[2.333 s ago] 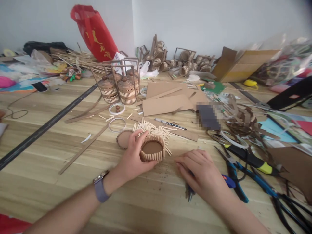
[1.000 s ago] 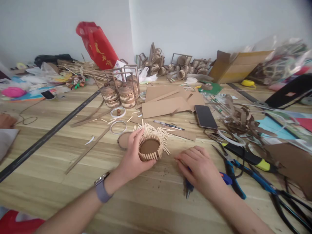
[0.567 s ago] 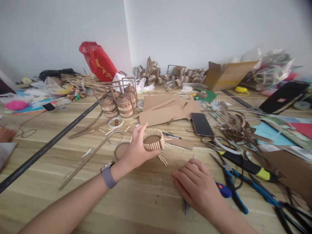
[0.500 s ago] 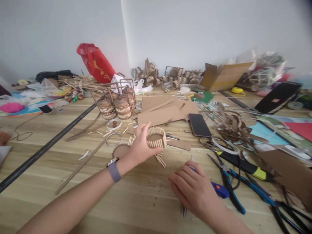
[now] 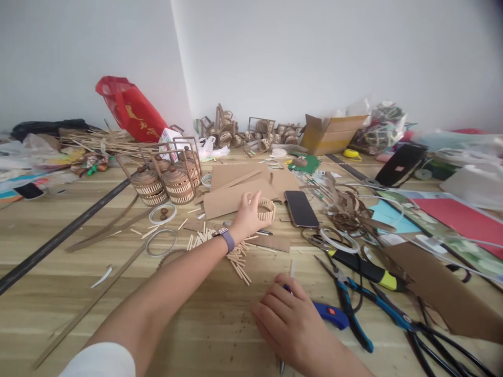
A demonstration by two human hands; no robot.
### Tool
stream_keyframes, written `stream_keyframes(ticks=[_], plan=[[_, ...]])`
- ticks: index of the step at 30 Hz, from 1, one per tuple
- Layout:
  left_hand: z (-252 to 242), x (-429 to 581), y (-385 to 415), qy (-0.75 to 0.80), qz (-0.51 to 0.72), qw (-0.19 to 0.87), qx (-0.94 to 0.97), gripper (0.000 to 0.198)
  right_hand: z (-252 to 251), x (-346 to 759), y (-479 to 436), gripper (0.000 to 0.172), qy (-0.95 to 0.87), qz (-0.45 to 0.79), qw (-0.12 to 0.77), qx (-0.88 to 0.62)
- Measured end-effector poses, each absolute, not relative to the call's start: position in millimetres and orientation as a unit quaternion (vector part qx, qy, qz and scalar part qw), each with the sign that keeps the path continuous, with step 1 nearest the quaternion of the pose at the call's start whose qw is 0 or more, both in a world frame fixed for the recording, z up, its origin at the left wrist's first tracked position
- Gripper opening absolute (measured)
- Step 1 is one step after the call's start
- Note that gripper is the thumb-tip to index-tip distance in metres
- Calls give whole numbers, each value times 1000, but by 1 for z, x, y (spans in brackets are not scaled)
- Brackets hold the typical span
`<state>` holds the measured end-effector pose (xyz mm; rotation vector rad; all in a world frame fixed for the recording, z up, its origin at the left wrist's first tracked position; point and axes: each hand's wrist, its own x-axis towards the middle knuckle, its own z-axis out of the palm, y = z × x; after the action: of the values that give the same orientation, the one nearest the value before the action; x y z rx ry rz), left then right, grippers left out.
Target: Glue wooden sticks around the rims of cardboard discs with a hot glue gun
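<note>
My left hand [image 5: 247, 217] is stretched out over the table and grips a small round cardboard basket [image 5: 267, 209] ringed with pale sticks, held above the brown cardboard sheets [image 5: 236, 191]. A purple watch is on that wrist. My right hand [image 5: 293, 327] rests near the front edge with its fingers curled over a blue-handled tool [image 5: 330, 315]; its metal tip shows below the palm. A heap of loose pale sticks [image 5: 236, 254] lies on the wood between the two hands. A round cardboard disc [image 5: 168, 256] lies partly hidden behind my left forearm.
A phone [image 5: 301, 208] lies right of the basket. Pliers [image 5: 346, 301], scissors [image 5: 432, 335] and a yellow-and-black cutter [image 5: 369, 272] lie at the right. Two finished stick baskets in a frame [image 5: 168, 183] stand left of centre. A long black bar [image 5: 58, 238] crosses the left side.
My left hand has lifted the stick basket off the table and carried it away from me, toward the cardboard sheets and the phone. My right hand stayed on the blue tool. The camera tilted up.
</note>
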<state>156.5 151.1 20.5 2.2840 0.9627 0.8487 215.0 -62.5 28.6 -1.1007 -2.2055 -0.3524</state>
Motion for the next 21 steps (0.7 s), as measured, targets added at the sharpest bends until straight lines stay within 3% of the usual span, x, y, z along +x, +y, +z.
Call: stream_keyframes(ticks=[10, 13, 17, 21], plan=[[20, 118, 144, 375, 290, 243, 846, 93, 29, 216, -64, 28, -844, -133, 318, -411], [33, 92, 129, 385, 302, 222, 843, 77, 30, 217, -65, 27, -844, -140, 318, -409], [41, 35, 95, 399, 309, 188, 843, 39, 29, 217, -66, 27, -845, -138, 323, -404], [30, -33, 59, 438, 296, 57, 847, 30, 30, 217, -64, 26, -846, -132, 333, -395]])
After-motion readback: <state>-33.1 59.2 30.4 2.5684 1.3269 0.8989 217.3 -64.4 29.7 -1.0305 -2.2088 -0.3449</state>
